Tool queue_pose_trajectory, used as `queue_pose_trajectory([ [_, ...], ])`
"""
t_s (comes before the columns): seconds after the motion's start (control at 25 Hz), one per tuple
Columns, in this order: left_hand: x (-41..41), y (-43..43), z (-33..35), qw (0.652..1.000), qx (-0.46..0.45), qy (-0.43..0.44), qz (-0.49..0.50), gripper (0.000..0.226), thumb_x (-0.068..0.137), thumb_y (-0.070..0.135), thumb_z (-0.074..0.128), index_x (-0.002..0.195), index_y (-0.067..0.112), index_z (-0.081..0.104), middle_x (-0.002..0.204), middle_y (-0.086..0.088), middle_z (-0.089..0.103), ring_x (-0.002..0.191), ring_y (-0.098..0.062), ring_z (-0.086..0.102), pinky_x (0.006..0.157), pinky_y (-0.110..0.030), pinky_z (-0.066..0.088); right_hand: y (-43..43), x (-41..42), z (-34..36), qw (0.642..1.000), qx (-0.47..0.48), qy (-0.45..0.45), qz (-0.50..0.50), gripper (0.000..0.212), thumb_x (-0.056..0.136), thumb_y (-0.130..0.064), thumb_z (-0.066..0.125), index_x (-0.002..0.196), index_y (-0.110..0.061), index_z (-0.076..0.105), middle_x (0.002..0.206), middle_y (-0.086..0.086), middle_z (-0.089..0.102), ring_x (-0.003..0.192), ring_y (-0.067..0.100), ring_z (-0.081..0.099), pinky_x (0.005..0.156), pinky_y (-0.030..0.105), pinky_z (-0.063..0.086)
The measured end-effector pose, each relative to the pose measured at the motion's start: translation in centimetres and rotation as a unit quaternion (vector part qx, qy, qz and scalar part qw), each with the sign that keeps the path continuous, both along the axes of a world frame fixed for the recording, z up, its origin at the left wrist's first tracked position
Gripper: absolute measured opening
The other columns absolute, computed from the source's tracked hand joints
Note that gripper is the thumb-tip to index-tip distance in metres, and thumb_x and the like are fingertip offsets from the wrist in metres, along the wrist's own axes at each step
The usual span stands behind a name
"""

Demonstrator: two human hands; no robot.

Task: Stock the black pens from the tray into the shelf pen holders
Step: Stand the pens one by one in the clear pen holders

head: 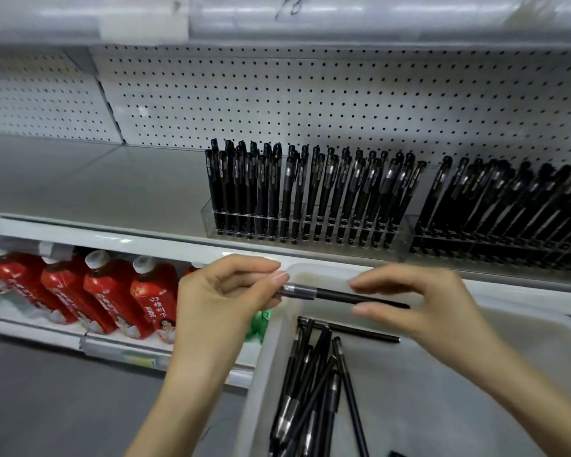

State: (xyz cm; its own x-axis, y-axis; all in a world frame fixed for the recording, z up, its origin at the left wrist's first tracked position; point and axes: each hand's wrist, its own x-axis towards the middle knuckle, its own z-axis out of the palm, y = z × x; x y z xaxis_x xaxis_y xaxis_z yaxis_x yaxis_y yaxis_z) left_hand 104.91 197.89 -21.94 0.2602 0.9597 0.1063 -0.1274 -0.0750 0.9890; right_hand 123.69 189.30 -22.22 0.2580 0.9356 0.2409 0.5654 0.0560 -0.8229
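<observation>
Below shelf, red bottles (80,291), writing unreadable

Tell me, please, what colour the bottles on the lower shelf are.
Red bottles with white caps, in the head view.

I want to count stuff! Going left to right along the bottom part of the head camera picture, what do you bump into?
Red bottles → left hand → held black pen → right hand → tray.
</observation>
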Motion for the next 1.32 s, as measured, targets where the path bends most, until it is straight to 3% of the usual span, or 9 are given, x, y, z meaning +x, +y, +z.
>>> queue_pose_trajectory([
  [0.08,0.4,0.0,0.4,1.0,0.004,0.002,0.008,0.012,0.062,0.003,0.075,0.072,0.005,0.07,0.066,-0.011,0.07,0.059,-0.017,0.067,0.057,-0.019,0.055,0.9,-1.2,0.5,0.998,-0.001,-0.049,0.044,0.026,0.061,-0.05,0.072,0.083,-0.035,0.072,0.088,-0.027,0.069,0.085,-0.005,0.064,0.078,0.011,0.046],
  [0.28,0.7,-0.3,1.1,0.999,0.038,0.024,0.016,0.011,0.064,0.004,0.077,0.073,0.006,0.071,0.064,-0.009,0.07,0.058,-0.015,0.067,0.055,-0.019,0.053,2.5,-3.4,1.3,0.995,0.032,-0.074,0.052,0.026,0.071,-0.035,0.079,0.093,-0.038,0.067,0.082,-0.022,0.069,0.081,0.0,0.064,0.077,0.028,0.05],
  [0.44,0.5,0.1,1.0,0.996,0.085,0.024,0.031,0.015,0.07,0.031,0.069,0.072,0.017,0.071,0.067,0.0,0.071,0.064,-0.013,0.069,0.06,-0.019,0.053,3.2,-2.9,2.0,0.992,0.029,-0.111,0.059,0.014,0.073,-0.031,0.077,0.082,-0.035,0.067,0.082,-0.019,0.069,0.082,0.0,0.065,0.078,0.032,0.054],
  [0.52,0.1,1.3,0.1,0.987,0.13,0.076,0.062,0.024,0.079,0.045,0.064,0.078,0.022,0.071,0.071,0.008,0.071,0.069,-0.007,0.068,0.065,-0.021,0.053,3.8,-2.1,3.1,0.993,0.059,-0.099,0.033,0.02,0.073,-0.024,0.077,0.08,-0.036,0.062,0.082,-0.017,0.069,0.083,-0.002,0.065,0.083,0.028,0.055],
  [0.68,0.5,4.1,-2.5,0.885,0.316,0.337,0.062,0.043,0.089,0.058,0.038,0.105,0.029,0.065,0.101,0.016,0.066,0.083,-0.001,0.064,0.072,-0.023,0.05,5.5,0.3,6.0,0.99,0.133,-0.017,-0.037,0.04,0.078,-0.019,0.072,0.103,-0.042,0.052,0.093,-0.005,0.066,0.087,0.006,0.068,0.079,0.033,0.058],
  [0.8,1.5,5.3,-3.7,0.835,0.34,0.433,0.006,0.064,0.089,0.064,0.022,0.132,0.026,0.05,0.134,0.011,0.05,0.12,-0.007,0.046,0.092,-0.02,0.034,7.6,0.9,6.7,0.968,0.227,-0.039,-0.103,0.034,0.082,-0.018,0.072,0.104,-0.032,0.05,0.089,-0.007,0.064,0.085,0.007,0.067,0.08,0.033,0.057],
  [0.92,1.9,6.3,-4.3,0.833,0.344,0.432,-0.022,0.072,0.087,0.068,0.016,0.14,0.026,0.04,0.145,0.012,0.037,0.13,-0.001,0.029,0.103,-0.017,0.019,9.6,0.4,6.0,0.949,0.274,-0.018,-0.157,0.034,0.08,-0.017,0.074,0.094,-0.031,0.047,0.079,-0.013,0.061,0.077,-0.001,0.065,0.077,0.024,0.055],
  [1.04,1.9,6.9,-4.7,0.825,0.356,0.436,-0.042,0.073,0.087,0.068,0.015,0.142,0.026,0.038,0.147,0.012,0.034,0.131,-0.001,0.025,0.107,-0.016,0.013,10.9,0.2,4.9,0.94,0.293,-0.03,-0.171,0.033,0.079,-0.017,0.075,0.093,-0.028,0.047,0.075,-0.016,0.06,0.074,-0.005,0.063,0.075,0.019,0.053],
  [1.32,1.7,7.0,-5.6,0.831,0.343,0.434,-0.053,0.071,0.087,0.069,0.015,0.144,0.03,0.033,0.152,0.016,0.023,0.136,0.001,0.017,0.109,-0.017,0.01,12.3,0.5,3.7,0.956,0.225,-0.085,-0.166,0.015,0.078,-0.021,0.075,0.087,-0.019,0.064,0.079,-0.019,0.064,0.076,-0.003,0.064,0.078,0.021,0.054],
])
